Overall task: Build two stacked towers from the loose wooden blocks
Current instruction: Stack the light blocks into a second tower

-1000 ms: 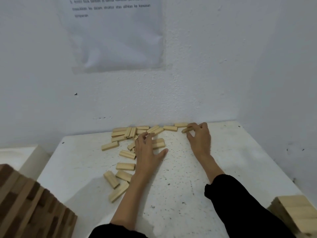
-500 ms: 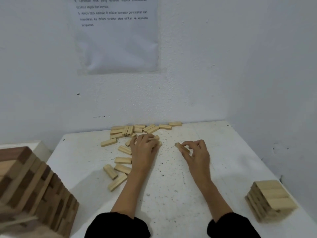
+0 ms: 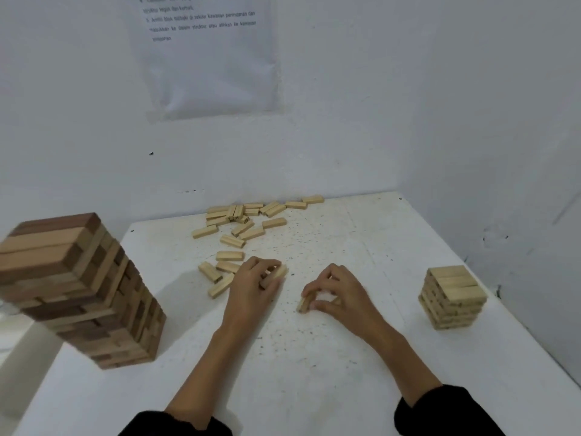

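Left block (image 3: pixel 277 273): pale wood, held in the curled fingers of the left hand (image 3: pixel 253 289), long axis running diagonally from near-left to far-right, far end poking out past the fingertips. Right block (image 3: pixel 305 303): pinched between thumb and curled fingers of the right hand (image 3: pixel 344 294), its end face showing at the hand's left side, low over the table (image 3: pixel 314 366) (touching or just lifted, cannot tell). Both hands sit mid-table, near each other but apart. The short pale tower (image 3: pixel 452 297) stands well off to the right, so the right hand is the nearer one for it. The tall mixed-wood tower (image 3: pixel 81 287) stands at the left edge, nearer the left hand. Remaining loose blocks (image 3: pixel 243 223) lie scattered flat beyond and left of the left hand, up to the wall (image 3: pixel 377 121), where a printed sheet (image 3: pixel 204 58) hangs.
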